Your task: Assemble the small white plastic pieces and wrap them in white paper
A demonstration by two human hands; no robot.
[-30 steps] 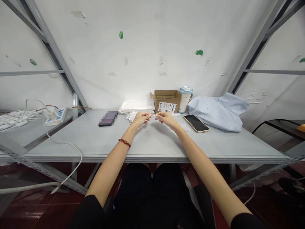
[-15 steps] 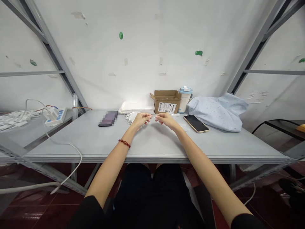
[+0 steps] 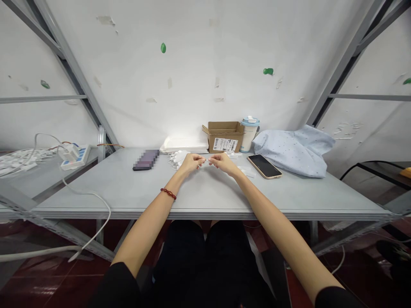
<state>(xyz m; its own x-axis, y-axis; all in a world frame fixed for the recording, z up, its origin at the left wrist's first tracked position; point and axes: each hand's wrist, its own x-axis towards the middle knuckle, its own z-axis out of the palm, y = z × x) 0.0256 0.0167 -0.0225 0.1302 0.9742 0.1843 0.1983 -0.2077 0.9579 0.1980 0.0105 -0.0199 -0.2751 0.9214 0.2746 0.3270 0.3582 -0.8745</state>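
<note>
Over the middle of the grey table, my left hand and my right hand meet almost fingertip to fingertip. Each is closed in a pinch. Something tiny and pale shows between the fingertips, too small to name. Just behind my left hand lies a bunch of white looped strings or tags, partly covered by it. Small clear plastic pieces rest beside my right wrist, with more near the box behind that hand.
An open cardboard box, a lidded cup and a white tray-like stack stand along the wall. A phone and light blue cloth lie right. A blurred dark object and a power strip are left.
Both hands have dipped slightly toward the table, and the gap between their fingertips has narrowed. Both remain pinched. Everything on the table stays in place.
</note>
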